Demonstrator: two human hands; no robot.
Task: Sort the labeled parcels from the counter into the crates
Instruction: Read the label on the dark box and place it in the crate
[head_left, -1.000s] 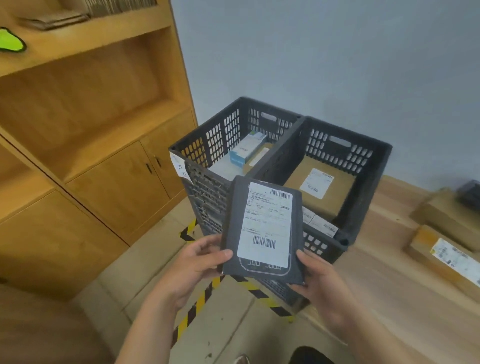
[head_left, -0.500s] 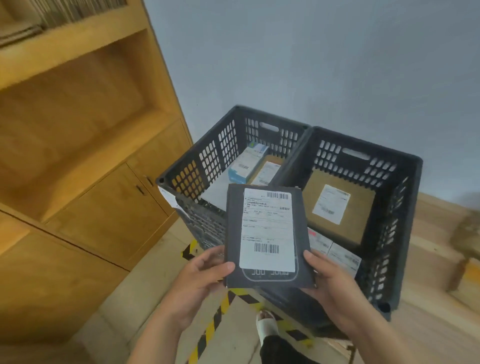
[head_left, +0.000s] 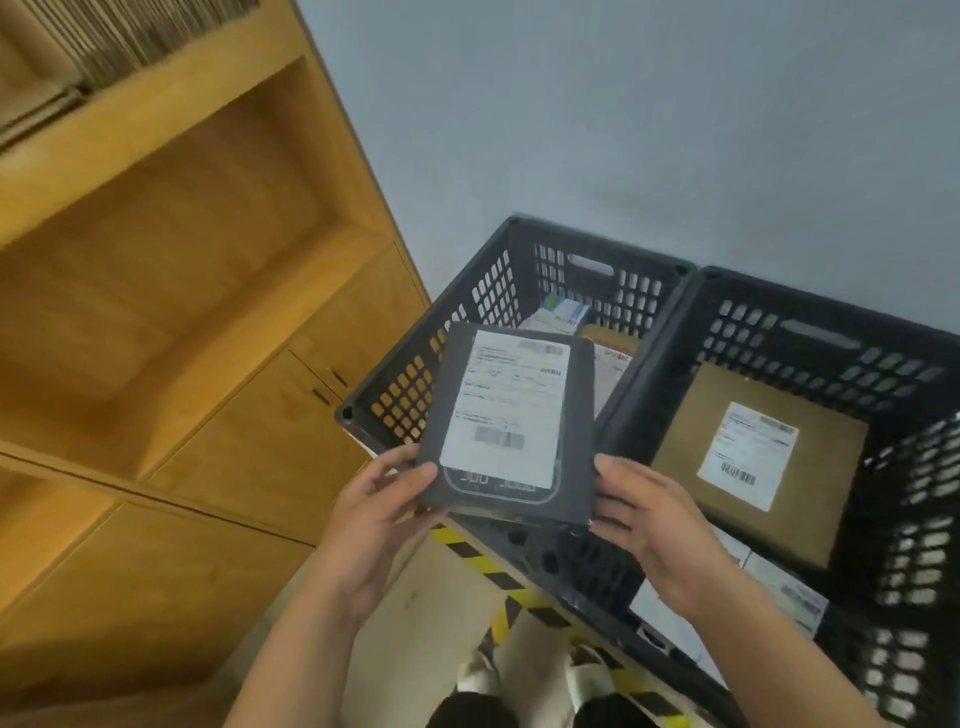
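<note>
1. A flat dark grey parcel with a white shipping label is held at its lower corners: the left hand is clamped on one corner, the right hand on the other.
2. The parcel is held above the near rim of the left black perforated plastic crate, which contains small boxes.
3. A labelled brown cardboard box lies in the right black perforated plastic crate.

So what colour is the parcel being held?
Dark grey parcel with a white label; head view.
</note>
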